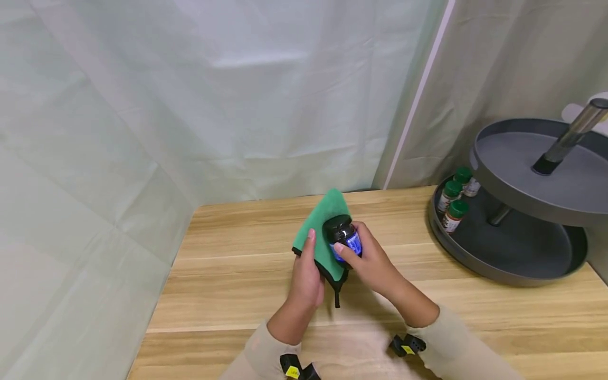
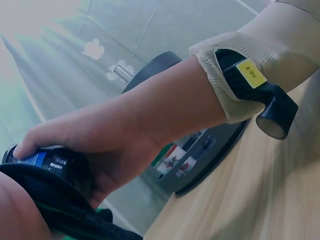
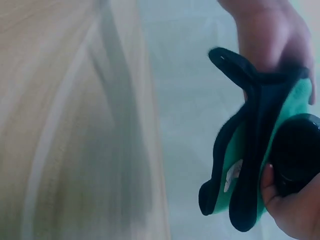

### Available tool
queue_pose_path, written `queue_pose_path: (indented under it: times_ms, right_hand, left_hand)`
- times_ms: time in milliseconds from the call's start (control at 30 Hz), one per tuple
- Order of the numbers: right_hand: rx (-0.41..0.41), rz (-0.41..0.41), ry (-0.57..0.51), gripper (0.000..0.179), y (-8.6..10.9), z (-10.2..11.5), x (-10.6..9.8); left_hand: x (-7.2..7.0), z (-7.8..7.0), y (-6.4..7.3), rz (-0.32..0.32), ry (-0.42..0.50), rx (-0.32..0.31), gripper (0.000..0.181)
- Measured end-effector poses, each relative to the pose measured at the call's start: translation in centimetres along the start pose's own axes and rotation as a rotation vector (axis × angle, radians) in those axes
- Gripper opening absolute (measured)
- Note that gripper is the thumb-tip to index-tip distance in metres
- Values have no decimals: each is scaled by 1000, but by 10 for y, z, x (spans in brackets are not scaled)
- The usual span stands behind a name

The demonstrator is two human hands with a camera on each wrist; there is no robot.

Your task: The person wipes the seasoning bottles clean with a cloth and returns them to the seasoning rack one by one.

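Observation:
A folded green cloth [image 1: 319,216] with black edging and a hanging loop lies in my left hand [image 1: 305,279], whose thumb rests over its front face. My right hand [image 1: 375,261] grips a small dark jar [image 1: 339,230] with a black lid and a blue label, thumb across the label. The jar leans against the cloth, between both hands, above the table. In the right wrist view the jar's dark end [image 3: 297,150] sits beside the cloth's green face [image 3: 295,100]. The left wrist view shows the jar [image 2: 72,167] partly behind the cloth's black edge [image 2: 65,195].
At the right stands a two-tier grey turntable rack [image 1: 522,279] with a metal post [image 1: 570,137]. Several green-capped spice jars [image 1: 454,215] stand at the left side of its lower tier. Pale curtains [image 1: 285,105] hang behind the wooden table [image 1: 228,285].

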State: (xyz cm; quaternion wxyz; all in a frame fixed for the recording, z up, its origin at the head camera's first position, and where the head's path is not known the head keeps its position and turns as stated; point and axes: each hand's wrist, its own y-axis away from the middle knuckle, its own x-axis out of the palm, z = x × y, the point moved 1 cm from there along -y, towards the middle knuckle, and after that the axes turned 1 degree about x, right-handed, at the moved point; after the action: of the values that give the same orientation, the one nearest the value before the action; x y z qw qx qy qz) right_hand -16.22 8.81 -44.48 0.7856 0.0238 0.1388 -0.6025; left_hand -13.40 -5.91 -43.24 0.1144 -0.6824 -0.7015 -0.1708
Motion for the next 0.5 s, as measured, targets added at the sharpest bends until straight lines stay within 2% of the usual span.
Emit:
queue_pose_path:
  times_ms: [333,500]
  right_hand:
    - [35,-54,-67,43,0,-5,7]
    - [120,-90,-125,45,-5,-10,3]
  left_hand:
    - [5,1,5,56,-123,6,64]
    - [7,4,7,90,-320,-21,71]
